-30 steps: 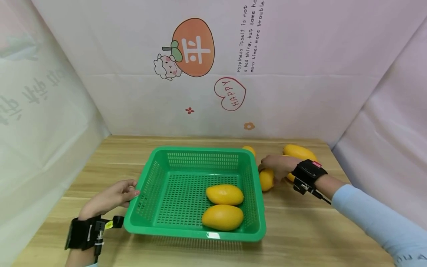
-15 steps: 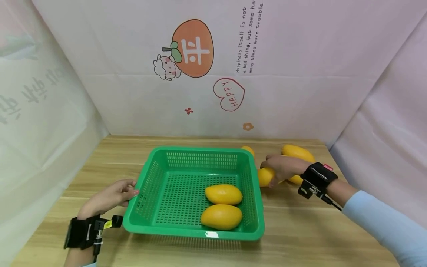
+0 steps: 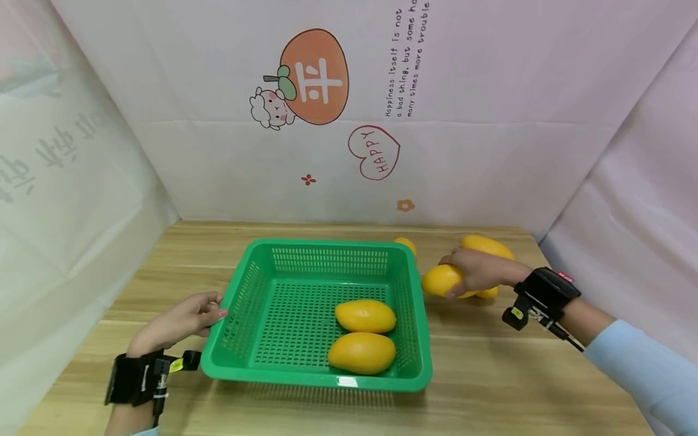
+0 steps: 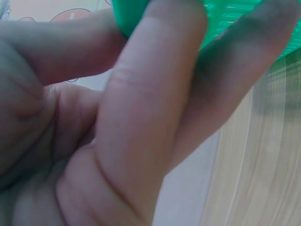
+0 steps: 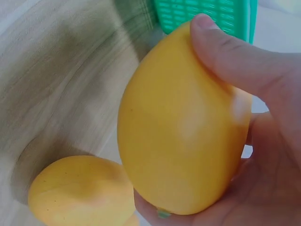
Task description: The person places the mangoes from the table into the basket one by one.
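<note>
A green plastic basket stands mid-table, with two yellow mangoes, one lying just behind the other, in its right half. My left hand pinches the basket's left rim between thumb and fingers; the left wrist view shows those fingers against the green edge. Right of the basket, my right hand grips another mango, thumb along one side and fingers around the other. In the right wrist view its stem end points down toward the palm, and a second mango lies on the table beyond it.
Behind the right hand lies a mango, and part of one more shows under the hand. A yellow fruit peeks out past the basket's back right corner. Printed white sheeting encloses the wooden table at back and sides.
My right hand has closed around the mango beside the basket and lifted it, tilting it and shifting slightly right. The left hand and basket stay put.
</note>
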A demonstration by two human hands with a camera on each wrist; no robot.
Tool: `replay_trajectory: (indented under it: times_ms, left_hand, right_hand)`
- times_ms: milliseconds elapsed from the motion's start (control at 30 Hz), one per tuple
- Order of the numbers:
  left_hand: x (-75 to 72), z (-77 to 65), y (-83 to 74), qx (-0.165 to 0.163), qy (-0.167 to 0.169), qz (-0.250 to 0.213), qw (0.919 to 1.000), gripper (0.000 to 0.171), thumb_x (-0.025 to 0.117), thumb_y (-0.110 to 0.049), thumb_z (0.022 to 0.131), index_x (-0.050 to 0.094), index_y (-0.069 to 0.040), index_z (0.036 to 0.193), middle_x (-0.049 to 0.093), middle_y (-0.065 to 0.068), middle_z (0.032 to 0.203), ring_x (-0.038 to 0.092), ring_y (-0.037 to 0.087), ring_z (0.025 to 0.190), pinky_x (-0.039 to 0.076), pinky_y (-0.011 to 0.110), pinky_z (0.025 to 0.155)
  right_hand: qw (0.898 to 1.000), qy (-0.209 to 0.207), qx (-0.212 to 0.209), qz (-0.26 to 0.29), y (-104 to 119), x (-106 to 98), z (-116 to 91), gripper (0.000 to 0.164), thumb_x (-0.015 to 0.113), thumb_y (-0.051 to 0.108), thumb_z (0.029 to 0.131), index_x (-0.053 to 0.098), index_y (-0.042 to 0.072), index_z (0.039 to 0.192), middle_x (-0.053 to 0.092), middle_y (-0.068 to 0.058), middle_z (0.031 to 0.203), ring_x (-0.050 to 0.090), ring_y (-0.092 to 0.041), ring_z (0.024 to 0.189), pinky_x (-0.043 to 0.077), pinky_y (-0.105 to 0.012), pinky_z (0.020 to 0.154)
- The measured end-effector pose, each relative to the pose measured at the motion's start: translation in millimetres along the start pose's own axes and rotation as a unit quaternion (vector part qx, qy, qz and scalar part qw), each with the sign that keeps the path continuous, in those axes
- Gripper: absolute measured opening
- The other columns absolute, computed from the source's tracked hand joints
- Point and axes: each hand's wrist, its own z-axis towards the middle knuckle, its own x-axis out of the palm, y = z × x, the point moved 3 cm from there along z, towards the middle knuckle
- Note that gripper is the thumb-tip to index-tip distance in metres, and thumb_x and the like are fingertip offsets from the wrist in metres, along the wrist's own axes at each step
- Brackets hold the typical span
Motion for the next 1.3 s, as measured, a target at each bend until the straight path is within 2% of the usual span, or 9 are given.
replay_trajectory:
  times_ms: [200, 467, 633, 733, 933, 1100, 1300]
  left_hand:
    - [0.1, -1.7, -0.7, -0.006, 0.0, -0.005, 1.0, 0.044, 0.05, -0.017, 0.101, 0.039, 0.015, 0.128, 0.059, 0.021, 0.103, 0.065, 0.031, 0.094, 0.06, 0.036, 0.081]
    - [0.8, -2.6, -3.7, -0.009, -0.012, 0.009, 0.9999, 0.045, 0.052, -0.017, 0.1, 0.04, 0.016, 0.128, 0.057, 0.021, 0.103, 0.064, 0.031, 0.094, 0.06, 0.037, 0.08]
    - [0.2, -3.0, -4.6, -0.011, -0.02, 0.017, 0.9996, 0.042, 0.053, -0.016, 0.099, 0.043, 0.014, 0.126, 0.058, 0.02, 0.102, 0.064, 0.029, 0.092, 0.06, 0.037, 0.079]
    - [0.1, -2.7, -5.5, -0.003, -0.014, 0.017, 0.9998, 0.041, 0.052, -0.016, 0.1, 0.043, 0.015, 0.125, 0.06, 0.02, 0.102, 0.064, 0.03, 0.092, 0.06, 0.038, 0.079]
    - [-1.3, -1.7, -5.5, 0.012, -0.013, 0.038, 0.9991, 0.038, 0.051, -0.016, 0.1, 0.047, 0.013, 0.123, 0.066, 0.02, 0.1, 0.066, 0.028, 0.091, 0.061, 0.038, 0.078]
    - [-1.7, -1.2, -5.6, 0.013, -0.016, 0.04, 0.999, 0.038, 0.051, -0.017, 0.1, 0.048, 0.013, 0.123, 0.067, 0.022, 0.104, 0.067, 0.03, 0.092, 0.061, 0.038, 0.078]
    - [0.0, -2.3, -7.3, 0.016, -0.024, 0.032, 0.9991, 0.039, 0.053, -0.015, 0.099, 0.048, 0.014, 0.125, 0.067, 0.023, 0.104, 0.067, 0.027, 0.091, 0.061, 0.036, 0.077]
  right_hand:
    - [0.999, -0.006, 0.016, 0.044, 2.1, -6.6, -6.7, 0.058, 0.077, 0.04, 0.077, 0.061, 0.003, 0.118, 0.061, -0.004, 0.1, 0.049, -0.017, 0.083, 0.044, -0.034, 0.071]
    - [0.991, -0.022, 0.044, 0.125, 6.6, -10.5, -15.5, 0.059, 0.072, 0.044, 0.082, 0.059, 0.001, 0.119, 0.058, -0.006, 0.097, 0.048, -0.018, 0.082, 0.043, -0.033, 0.07]
    - [0.988, -0.028, 0.066, 0.133, 4.9, -14.4, -18.9, 0.064, 0.07, 0.048, 0.083, 0.056, 0.002, 0.124, 0.056, -0.006, 0.098, 0.048, -0.02, 0.085, 0.042, -0.034, 0.074]
    - [0.983, -0.013, 0.076, 0.166, 4.1, -13.9, -19.8, 0.063, 0.068, 0.048, 0.084, 0.053, 0.003, 0.126, 0.055, -0.007, 0.098, 0.049, -0.021, 0.087, 0.042, -0.036, 0.078]
    - [0.974, 0.005, 0.066, 0.215, 6.0, -10.4, -19.1, 0.056, 0.068, 0.044, 0.086, 0.054, 0.004, 0.123, 0.056, -0.006, 0.092, 0.051, -0.021, 0.085, 0.043, -0.036, 0.079]
    - [0.97, 0.005, 0.058, 0.238, 9.9, -14.8, -17.2, 0.047, 0.067, 0.042, 0.087, 0.056, 0.007, 0.117, 0.056, -0.007, 0.084, 0.053, -0.021, 0.077, 0.044, -0.034, 0.072]
    - [0.959, 0.003, 0.045, 0.281, 15.3, -22.8, -13.3, 0.044, 0.065, 0.038, 0.09, 0.055, 0.007, 0.12, 0.057, -0.012, 0.094, 0.054, -0.025, 0.084, 0.046, -0.037, 0.077]
